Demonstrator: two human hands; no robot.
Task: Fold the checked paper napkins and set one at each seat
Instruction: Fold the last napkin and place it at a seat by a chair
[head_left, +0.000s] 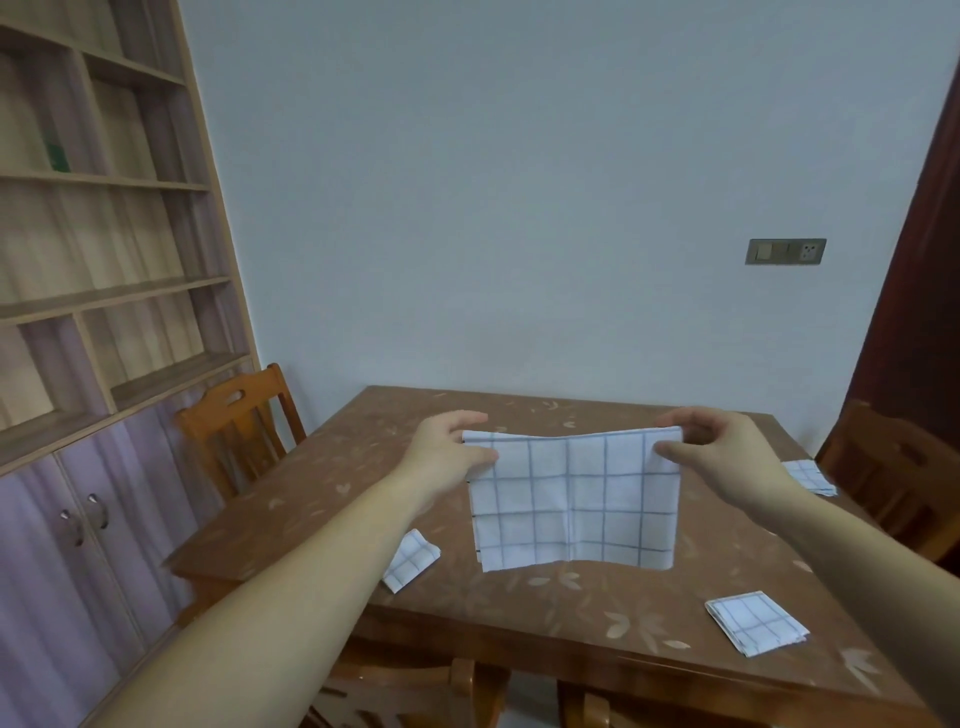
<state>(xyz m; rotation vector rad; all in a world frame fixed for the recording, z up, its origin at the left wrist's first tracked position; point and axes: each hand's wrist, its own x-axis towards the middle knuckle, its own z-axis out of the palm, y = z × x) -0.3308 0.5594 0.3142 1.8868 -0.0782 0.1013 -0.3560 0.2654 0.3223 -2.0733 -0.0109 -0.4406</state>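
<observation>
Paper, white with a grey-blue check: one napkin (574, 506) hangs in the air over the middle of the wooden table (322, 519), held up by its top edge. Left hand (449, 449) pinches the top left corner between thumb and fingertips; right hand (727, 452) pinches the top right corner the same way. Sheet looks half open, with a vertical crease down its centre; lower edge hangs free just above the tabletop, possibly brushing it.

Step in hand, by my reading: folding this napkin, probably the last. Three folded napkins already lie out. One sits at the left edge (410, 561), one at the near right (756, 623), one at the far right edge (810, 477) before a chair (893, 467). The far side by the wall shows none.

Next move likely calls for bringing the two corners together along the centre crease, or laying the sheet flat first and squaring the edges.

Room: table centre bare, ample space to lay it down. Left chair (239, 426) and the shelving (104, 234) stand well clear of both arms. Wall close behind the far edge; reach there is unobstructed.
</observation>
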